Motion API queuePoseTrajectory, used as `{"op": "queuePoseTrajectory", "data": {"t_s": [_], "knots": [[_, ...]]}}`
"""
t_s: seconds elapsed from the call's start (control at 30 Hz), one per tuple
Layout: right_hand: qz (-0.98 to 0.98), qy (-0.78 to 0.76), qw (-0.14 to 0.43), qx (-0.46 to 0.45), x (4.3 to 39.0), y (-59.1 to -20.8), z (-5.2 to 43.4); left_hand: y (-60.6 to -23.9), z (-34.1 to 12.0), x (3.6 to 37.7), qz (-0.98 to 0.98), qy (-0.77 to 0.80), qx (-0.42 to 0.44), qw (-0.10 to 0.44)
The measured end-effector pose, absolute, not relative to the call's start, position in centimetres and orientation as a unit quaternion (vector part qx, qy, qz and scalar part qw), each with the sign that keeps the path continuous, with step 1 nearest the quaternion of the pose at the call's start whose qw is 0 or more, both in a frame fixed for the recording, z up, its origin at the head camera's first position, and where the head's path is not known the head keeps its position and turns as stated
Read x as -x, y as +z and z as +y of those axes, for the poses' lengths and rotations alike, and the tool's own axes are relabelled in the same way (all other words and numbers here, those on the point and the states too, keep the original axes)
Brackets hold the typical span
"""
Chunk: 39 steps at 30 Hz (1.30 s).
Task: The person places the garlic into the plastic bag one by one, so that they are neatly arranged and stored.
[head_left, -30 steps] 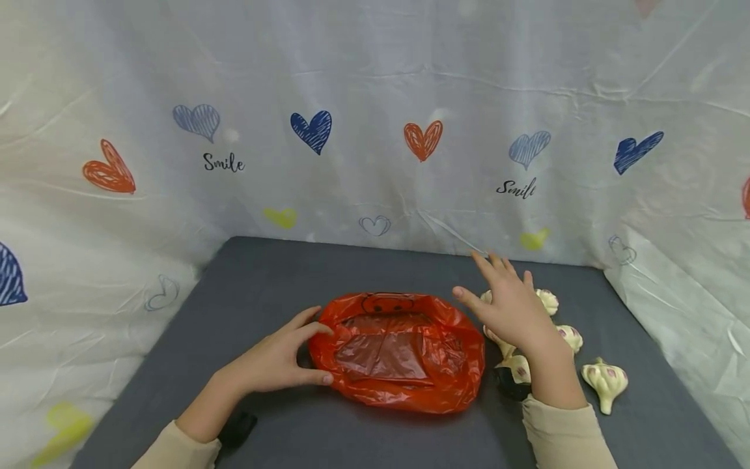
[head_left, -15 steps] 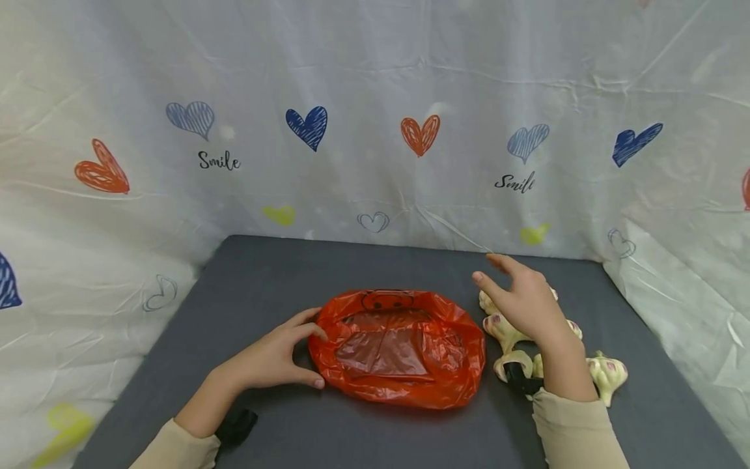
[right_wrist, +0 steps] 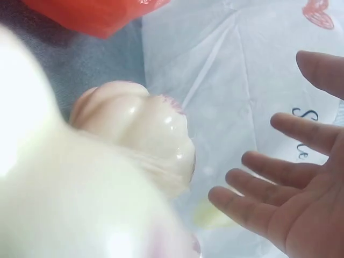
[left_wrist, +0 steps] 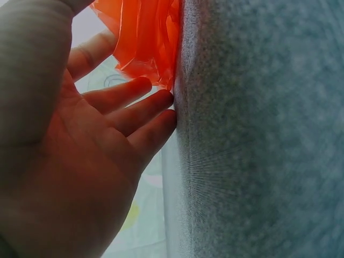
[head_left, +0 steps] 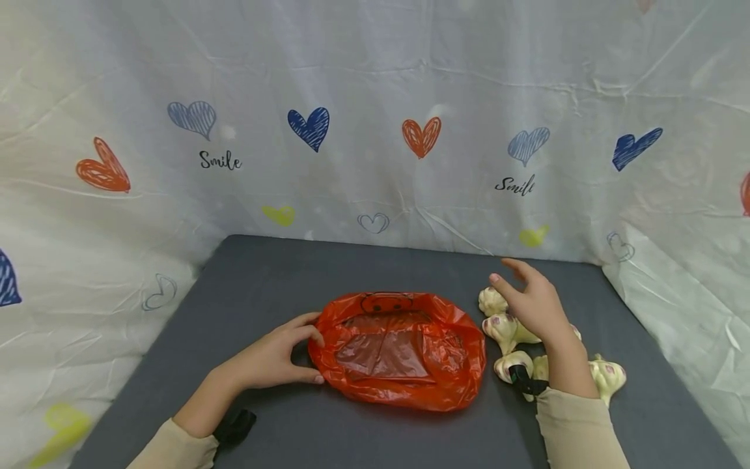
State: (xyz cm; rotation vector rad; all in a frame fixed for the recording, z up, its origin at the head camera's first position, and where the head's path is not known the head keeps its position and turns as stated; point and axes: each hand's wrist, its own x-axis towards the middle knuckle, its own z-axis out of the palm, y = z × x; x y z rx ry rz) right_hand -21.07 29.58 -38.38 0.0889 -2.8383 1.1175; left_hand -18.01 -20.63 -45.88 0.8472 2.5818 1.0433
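Observation:
A red plastic bag (head_left: 404, 396) with a printed face on its far side lies with its mouth spread wide in the middle of the head view. At its left edge is my left hand (head_left: 272, 358), fingers and thumb loosely spread beside the rim; the left wrist view shows relaxed fingers (left_wrist: 142, 129) close to the bag's crumpled side (left_wrist: 145, 43). My right hand (head_left: 536, 303) hovers over a group of garlic bulbs (head_left: 499, 327), holding nothing. Its fingers (right_wrist: 279, 172) are extended in the right wrist view, apart from a nearby garlic bulb (right_wrist: 134, 129).
The dark grey table (head_left: 281, 273) carries everything. One garlic bulb (head_left: 609, 376) lies to the right, partly behind the right forearm. A white curtain (head_left: 351, 65) printed with hearts surrounds the table. Black wrist-camera mounts (head_left: 236, 426) sit under both wrists.
My right hand has moved rightward, away from the bag, over the garlic bulbs. The left hand has drawn back slightly from the rim; the bag stays almost in place.

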Motion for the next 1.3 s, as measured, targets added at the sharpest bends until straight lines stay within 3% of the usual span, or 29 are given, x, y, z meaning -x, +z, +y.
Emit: {"op": "queuePoseTrajectory", "data": {"t_s": [0.67, 1.3], "knots": [[-0.927, 0.371, -0.017, -0.041, 22.1, -40.4, 29.3, -46.5, -20.9, 18.1, 0.882, 0.347, -0.297, 0.116], [-0.939, 0.341, -0.006, -0.044, 22.7, -42.0, 29.0, -46.5, -20.9, 18.0, 0.878, 0.352, -0.304, 0.116]]}}
